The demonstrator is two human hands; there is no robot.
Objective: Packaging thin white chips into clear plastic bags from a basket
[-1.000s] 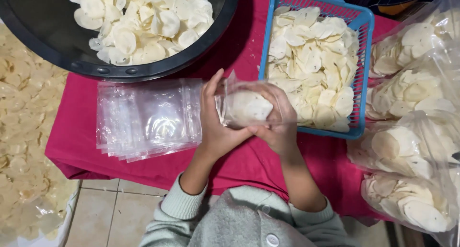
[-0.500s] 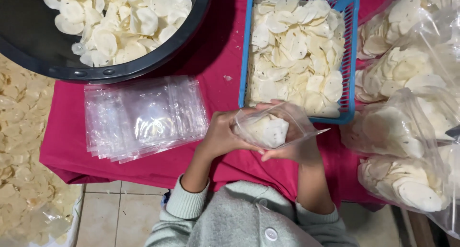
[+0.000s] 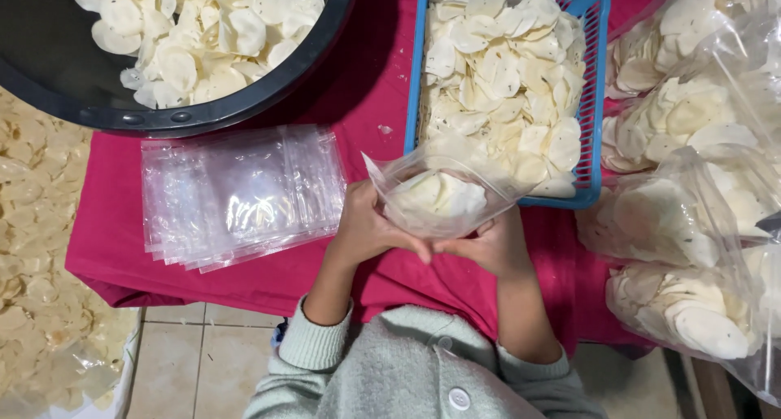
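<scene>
Both hands hold a small clear plastic bag partly filled with pale white chips, just above the red cloth. My left hand grips its left lower side and my right hand cups it from below right. The bag's mouth faces up and away, towards the blue basket heaped with the same chips. A stack of empty clear bags lies flat to the left of my left hand.
A big black bowl of chips sits at the top left. Several filled clear bags of chips pile up along the right edge. More chips lie spread on the floor at the left, beside white tiles.
The bag in my hands has moved right and nearer the basket's front edge, with its mouth now open upward. The view has shifted so the bowl and basket sit higher.
</scene>
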